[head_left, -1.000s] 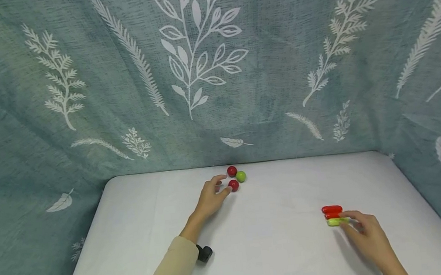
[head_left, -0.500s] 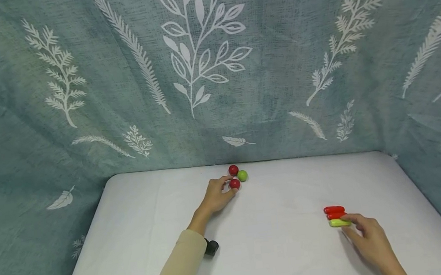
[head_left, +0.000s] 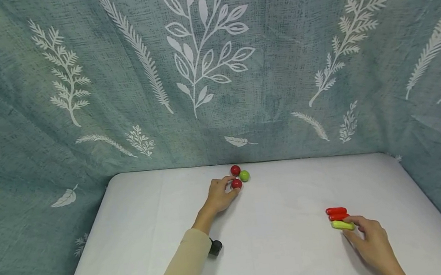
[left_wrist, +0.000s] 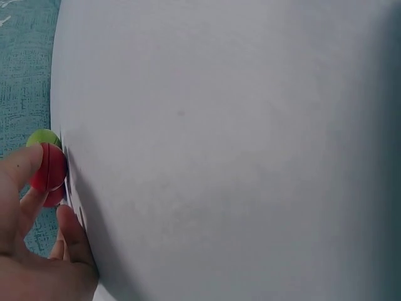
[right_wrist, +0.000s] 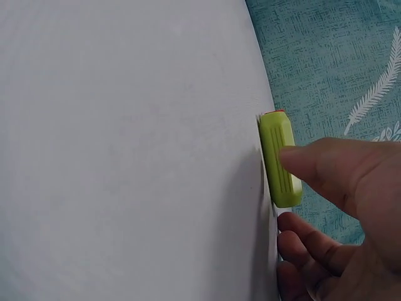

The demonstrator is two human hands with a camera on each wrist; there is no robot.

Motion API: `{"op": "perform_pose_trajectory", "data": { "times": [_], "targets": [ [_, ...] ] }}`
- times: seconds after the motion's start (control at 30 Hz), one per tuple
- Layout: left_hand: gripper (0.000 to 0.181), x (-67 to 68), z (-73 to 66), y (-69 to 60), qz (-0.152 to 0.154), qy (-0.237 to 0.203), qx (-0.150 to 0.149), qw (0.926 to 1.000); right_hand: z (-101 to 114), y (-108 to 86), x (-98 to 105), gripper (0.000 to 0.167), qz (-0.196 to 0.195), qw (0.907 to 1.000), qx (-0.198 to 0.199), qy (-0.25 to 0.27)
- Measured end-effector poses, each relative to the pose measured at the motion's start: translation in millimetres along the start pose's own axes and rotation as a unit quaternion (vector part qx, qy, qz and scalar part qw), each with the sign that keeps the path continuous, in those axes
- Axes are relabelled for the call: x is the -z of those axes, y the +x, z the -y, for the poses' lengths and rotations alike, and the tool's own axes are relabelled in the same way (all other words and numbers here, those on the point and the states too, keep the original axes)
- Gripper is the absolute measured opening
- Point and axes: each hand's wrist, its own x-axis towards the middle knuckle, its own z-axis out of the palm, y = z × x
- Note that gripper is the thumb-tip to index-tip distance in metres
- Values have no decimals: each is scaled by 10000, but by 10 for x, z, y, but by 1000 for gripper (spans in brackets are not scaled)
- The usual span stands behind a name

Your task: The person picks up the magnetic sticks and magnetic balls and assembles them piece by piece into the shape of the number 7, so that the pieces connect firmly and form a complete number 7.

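- The glossy red ball with a dark seam [head_left: 236,184] sits on the counter near its far edge, between the thumb and fingers of your left hand [head_left: 220,197].
- Those left fingers are pinching it; in the left wrist view your thumb presses its seamed side.
- The yellow-green grooved bar with blunt ends [head_left: 342,225] is at the front of its group, toward the right side of the counter, its right end slanting slightly toward you.
- Your right hand [head_left: 371,238] has its fingers grasping that bar near its right end, thumb on the near, ribbed face; the other fingers lie bent just beside it.
- Around the pinched ball, a second glossy red ball [head_left: 235,170] lies farther back, and a glossy bright green ball [head_left: 244,176] sits close by on their right.
- Behind the yellow-green bar, two red rounded bars [head_left: 336,210] lie side by side, roughly parallel.
- A beige sleeve [head_left: 183,270] covers your left forearm, with a small black object [head_left: 216,248] at the wrist.
- Everything rests on the white counter [head_left: 283,244], backed by teal cloth printed with white leaves [head_left: 278,70].
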Motion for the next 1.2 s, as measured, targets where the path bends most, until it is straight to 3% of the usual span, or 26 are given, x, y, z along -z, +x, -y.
{"op": "perform_pose_trajectory", "data": {
  "times": [0.13, 0.43, 0.93, 1.1, 1.2],
  "targets": [
    [43, -3, -8, -2, -34, -3, 7, 10000, -6, 13, 0, 32, 108, 9998, -139, -58],
    [41, 2, -15, 0, -47, -8, 46, 10000, 1, 40, -3, 37, 518, 9947, -874, -177],
    [37, -43, 56, -30, -271, -147, -87, 9995, 75, 10, -4, 39, 644, 9928, -994, -167],
    [41, 58, 18, -108, -255, -438, 10, 9987, 194, 4, 35, 37, 686, 9926, -997, 27],
    [42, 182, -7, -204, -226, -485, 25, 9986, 287, -5, 43, 34, 583, 9963, -626, 113]
  ]
}}
